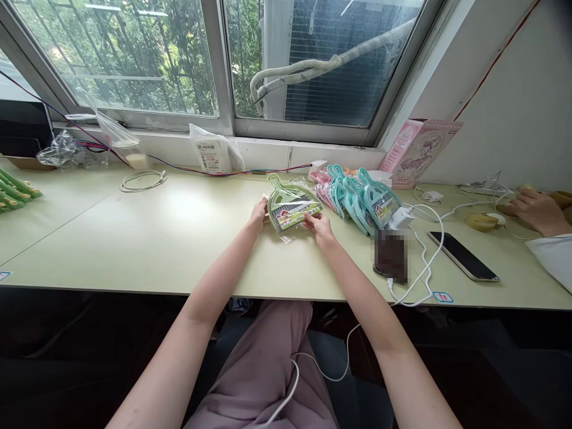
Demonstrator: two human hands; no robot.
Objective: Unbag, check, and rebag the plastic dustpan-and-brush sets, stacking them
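Clock centred on the green dustpan (280, 192), 12 toward the window (134, 59). I've got the pan mid-table, handle up at 11, between both hands. Left hand (260, 213) pinches its left edge at 9; right hand (319, 226) pinches the lower corner at 4, thumb on the printed label (306, 210). Far-side fingers hidden behind the pan; can't tell if it's lifted or resting on the table (201, 238). Clear wrap (287, 239) pokes out at 6, outline hard to read. Most room for me runs 7 to 9, out to the coiled cable (140, 189). Near table edge at 6, forearms crossing it. Tight at 3: pink dustpans (320, 177) just beside, then overlapping teal dustpans (357, 202), count unclear. At 4, white charger (402, 218), a pixelated item (391, 256) I can't identify, looped white cable (441, 232), black phone (465, 256). Far out at 3, another person's hand (536, 210), sleeve cut off by frame. Green stalk-like pieces (15, 190) at 9, also cropped.
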